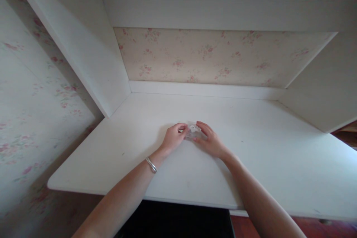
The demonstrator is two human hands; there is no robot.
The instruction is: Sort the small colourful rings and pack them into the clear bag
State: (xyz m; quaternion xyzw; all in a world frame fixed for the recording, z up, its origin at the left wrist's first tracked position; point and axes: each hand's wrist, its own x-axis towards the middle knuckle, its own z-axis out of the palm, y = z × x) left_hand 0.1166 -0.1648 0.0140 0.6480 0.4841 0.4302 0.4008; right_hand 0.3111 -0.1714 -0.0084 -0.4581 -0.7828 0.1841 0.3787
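just one head cam, looking forward and down at the white desk (251, 163) from close, floral wallpaper (217, 57) straight ahead

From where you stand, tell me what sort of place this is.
Probably a room in a home: a built-in white desk set in an alcove, floral wallpaper behind it, and white shelf panels at the sides. Both hands, left hand and right hand, meet over a small clear object.
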